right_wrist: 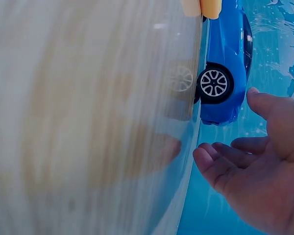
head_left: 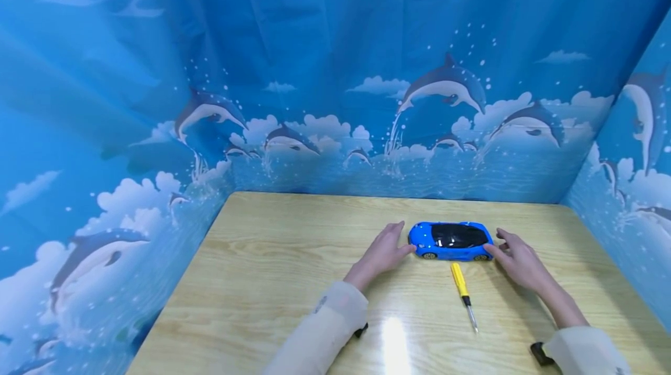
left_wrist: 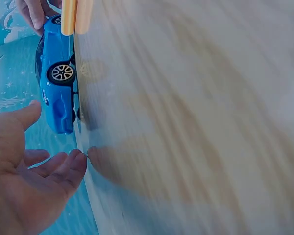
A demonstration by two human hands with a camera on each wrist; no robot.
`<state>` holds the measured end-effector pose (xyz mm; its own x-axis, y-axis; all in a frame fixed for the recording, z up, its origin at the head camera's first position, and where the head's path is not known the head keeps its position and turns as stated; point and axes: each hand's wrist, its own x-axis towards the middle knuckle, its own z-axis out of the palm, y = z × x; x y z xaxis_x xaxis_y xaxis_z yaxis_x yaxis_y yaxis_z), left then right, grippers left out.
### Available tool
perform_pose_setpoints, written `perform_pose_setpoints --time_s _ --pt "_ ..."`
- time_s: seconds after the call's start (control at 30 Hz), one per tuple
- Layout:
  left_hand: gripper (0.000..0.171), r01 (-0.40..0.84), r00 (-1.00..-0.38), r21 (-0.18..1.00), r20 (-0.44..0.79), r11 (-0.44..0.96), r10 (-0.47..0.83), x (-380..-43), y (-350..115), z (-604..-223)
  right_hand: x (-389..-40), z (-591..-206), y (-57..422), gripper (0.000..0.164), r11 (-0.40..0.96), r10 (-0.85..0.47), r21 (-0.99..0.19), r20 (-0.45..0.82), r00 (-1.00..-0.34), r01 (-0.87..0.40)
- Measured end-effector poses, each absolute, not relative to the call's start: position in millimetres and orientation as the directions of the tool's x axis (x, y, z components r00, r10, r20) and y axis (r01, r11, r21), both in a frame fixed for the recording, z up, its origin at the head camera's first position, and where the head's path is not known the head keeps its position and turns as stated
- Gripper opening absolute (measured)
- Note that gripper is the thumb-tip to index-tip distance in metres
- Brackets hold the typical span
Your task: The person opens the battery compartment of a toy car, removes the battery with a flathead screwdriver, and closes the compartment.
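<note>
A blue toy car (head_left: 437, 252) with a black roof and windows stands on its wheels on the wooden table, its length running left to right. By its left end is my left hand (head_left: 384, 251), fingers loosely extended; the left wrist view shows a gap between this hand (left_wrist: 36, 183) and the car (left_wrist: 56, 100). My right hand (head_left: 522, 263) lies at the other end, palm turned toward the car. In the right wrist view its thumb is close to the bodywork (right_wrist: 223, 46), and whether it touches I cannot tell. Neither hand grips anything.
A screwdriver (head_left: 459, 282) with a yellow handle lies just in front of the car, tip toward the near edge. Light wood grain covers the table (head_left: 272, 253). Blue curtains (head_left: 314, 43) printed with dolphins stand behind the table and at both sides.
</note>
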<state>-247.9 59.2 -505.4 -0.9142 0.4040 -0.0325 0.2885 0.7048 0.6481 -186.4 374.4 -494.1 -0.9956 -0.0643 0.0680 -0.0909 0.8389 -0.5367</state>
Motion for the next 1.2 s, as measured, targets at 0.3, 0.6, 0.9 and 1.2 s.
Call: perform_pose_setpoints --time_s 0.3,0.6,0.9,1.2 --pt "0.077 0.318 -0.902 0.620 -0.035 0.717 0.431 -247.8 70.3 -509.2 -189.9 -496.7 370.9 0.076 0.795 -0.101 -0.594 0.065 -0.993 -0.120" --pt "0.073 0.374 -0.887 0.587 0.001 0.719 0.461 -246.6 80.1 -512.3 -189.8 -499.9 368.6 0.076 0.786 -0.100 -0.608 0.048 -0.994 -0.109" --pt "0.072 0.349 -0.896 0.617 0.000 0.705 0.444 -246.0 76.2 -510.1 -191.8 -498.9 361.9 0.073 0.771 -0.107 -0.626 0.050 -0.993 -0.114" --pt "0.073 0.336 -0.900 0.607 -0.019 0.720 0.436 -248.7 65.0 -507.2 -193.4 -499.0 350.4 0.073 0.776 -0.092 -0.622 0.047 -0.995 -0.101"
